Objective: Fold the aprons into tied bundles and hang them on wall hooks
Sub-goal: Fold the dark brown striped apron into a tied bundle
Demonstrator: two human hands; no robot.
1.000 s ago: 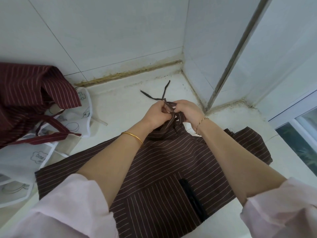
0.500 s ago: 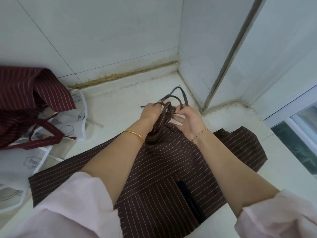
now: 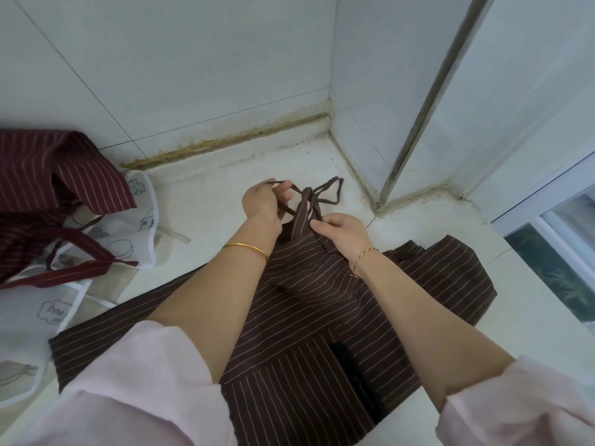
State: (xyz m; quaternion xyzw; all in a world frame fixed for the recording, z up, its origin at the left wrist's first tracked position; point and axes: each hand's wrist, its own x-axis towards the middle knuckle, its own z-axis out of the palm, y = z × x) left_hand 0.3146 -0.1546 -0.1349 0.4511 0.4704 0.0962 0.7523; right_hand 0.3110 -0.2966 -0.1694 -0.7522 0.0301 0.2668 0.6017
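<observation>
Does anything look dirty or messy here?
Yes. The seam where the wall meets the counter is stained brown and crumbly. At left, a red apron lies crumpled over a white one, not folded.

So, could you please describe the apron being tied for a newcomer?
From the white tiled wall corner, look down the pale counter to the dark brown pinstriped cloth apron. Unlike the crumpled maroon striped apron on the left, it lies spread out.
</observation>
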